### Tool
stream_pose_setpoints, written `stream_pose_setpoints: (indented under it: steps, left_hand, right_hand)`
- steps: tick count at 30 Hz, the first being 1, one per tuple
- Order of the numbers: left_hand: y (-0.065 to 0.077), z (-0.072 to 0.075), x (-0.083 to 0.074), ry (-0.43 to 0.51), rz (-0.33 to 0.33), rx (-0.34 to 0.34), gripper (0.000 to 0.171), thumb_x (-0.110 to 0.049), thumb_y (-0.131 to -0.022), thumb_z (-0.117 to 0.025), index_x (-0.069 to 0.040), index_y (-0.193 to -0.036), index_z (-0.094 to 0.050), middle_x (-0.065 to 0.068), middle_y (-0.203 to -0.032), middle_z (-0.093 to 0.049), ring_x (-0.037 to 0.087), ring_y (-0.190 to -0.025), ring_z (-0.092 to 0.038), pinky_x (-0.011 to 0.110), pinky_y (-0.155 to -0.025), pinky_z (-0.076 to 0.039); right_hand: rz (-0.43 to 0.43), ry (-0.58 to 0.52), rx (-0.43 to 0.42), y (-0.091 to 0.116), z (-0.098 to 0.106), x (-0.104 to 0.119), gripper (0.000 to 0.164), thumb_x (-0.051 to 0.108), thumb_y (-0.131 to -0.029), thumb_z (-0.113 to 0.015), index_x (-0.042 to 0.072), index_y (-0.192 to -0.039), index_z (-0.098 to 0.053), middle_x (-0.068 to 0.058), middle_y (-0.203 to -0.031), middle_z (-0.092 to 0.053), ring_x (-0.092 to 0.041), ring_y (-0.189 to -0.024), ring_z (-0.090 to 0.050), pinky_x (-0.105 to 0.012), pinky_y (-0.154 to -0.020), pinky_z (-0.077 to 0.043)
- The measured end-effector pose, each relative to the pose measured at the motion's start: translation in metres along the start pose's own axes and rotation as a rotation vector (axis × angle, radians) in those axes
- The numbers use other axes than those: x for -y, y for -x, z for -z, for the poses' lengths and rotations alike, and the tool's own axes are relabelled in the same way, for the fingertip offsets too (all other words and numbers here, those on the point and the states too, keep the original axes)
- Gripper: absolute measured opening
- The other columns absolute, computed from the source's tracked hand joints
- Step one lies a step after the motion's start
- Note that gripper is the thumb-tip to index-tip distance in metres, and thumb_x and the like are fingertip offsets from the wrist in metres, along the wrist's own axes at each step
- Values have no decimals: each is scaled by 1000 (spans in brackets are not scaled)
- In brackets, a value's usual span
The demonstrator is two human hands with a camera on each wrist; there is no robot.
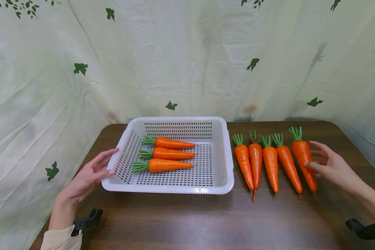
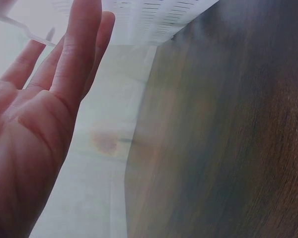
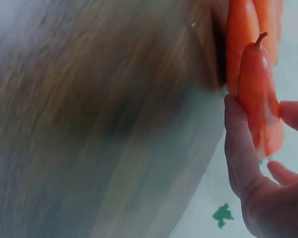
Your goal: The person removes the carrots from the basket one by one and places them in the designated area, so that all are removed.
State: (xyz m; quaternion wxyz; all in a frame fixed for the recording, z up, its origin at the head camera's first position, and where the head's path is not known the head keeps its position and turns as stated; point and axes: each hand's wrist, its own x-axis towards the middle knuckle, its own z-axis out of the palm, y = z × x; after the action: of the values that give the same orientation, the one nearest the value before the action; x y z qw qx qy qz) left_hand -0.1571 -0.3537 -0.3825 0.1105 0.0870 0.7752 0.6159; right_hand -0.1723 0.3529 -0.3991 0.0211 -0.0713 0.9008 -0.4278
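Note:
In the head view a white perforated plastic basket (image 1: 167, 189) holds three carrots, the nearest of them a carrot (image 1: 165, 165) with green stem stubs pointing left. My left hand (image 1: 85, 177) holds the basket's left rim, thumb on top; the left wrist view has its long fingers extended along the basket's outer side. At the right end of a row of several carrots, my right hand (image 1: 334, 166) pinches the outermost carrot (image 1: 301, 149) between thumb and fingers. From the right wrist view, that carrot (image 3: 258, 84) shows its thin tip, with digits on both sides of it.
The other carrots of the row (image 1: 270, 163) lie side by side just right of the basket, tops toward the back. Everything stands on a dark wooden table (image 1: 187, 222). Behind and to the left hangs a pale cloth (image 1: 175, 69) with green leaf prints.

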Motion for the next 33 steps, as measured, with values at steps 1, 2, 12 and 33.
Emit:
stream_pose_setpoints:
  steps: [1,2,12,33]
  left_hand:
    - [0,0,0,0,-1,0,65,-9,-98,-56,-27,-154,-30,0,-150,-36,14,-120,-54,44,-87,-54]
    - [0,0,0,1,-1,1,65,-9,-98,-56,-27,-154,-30,0,-150,-36,14,-120,-54,44,-87,-54]
    - [-1,1,2,8,1,8,64,-9,-98,-55,-27,-154,-29,1,-150,-36,15,-121,-54,44,-88,-53]
    - [-1,1,3,14,2,2,65,-9,-98,-56,-28,-154,-29,0,-151,-34,13,-121,-53,43,-88,-53]
  right_hand:
    - [-10,5,11,-1,0,-2,77,13,-97,-63,-4,-153,-13,-43,-136,-36,9,-85,-56,-33,-62,-57]
    - [-21,7,23,-2,1,-3,78,14,-97,-63,-5,-153,-12,-43,-136,-36,7,-87,-57,-34,-63,-57]
    - [-98,10,133,-13,1,-6,79,15,-98,-61,-9,-152,-7,-46,-135,-32,-43,-100,-63,-42,-67,-59]
    - [-78,65,157,-19,-1,-9,69,17,-100,-57,-11,-149,-17,-44,-135,-35,-30,-94,-66,-34,-68,-58]
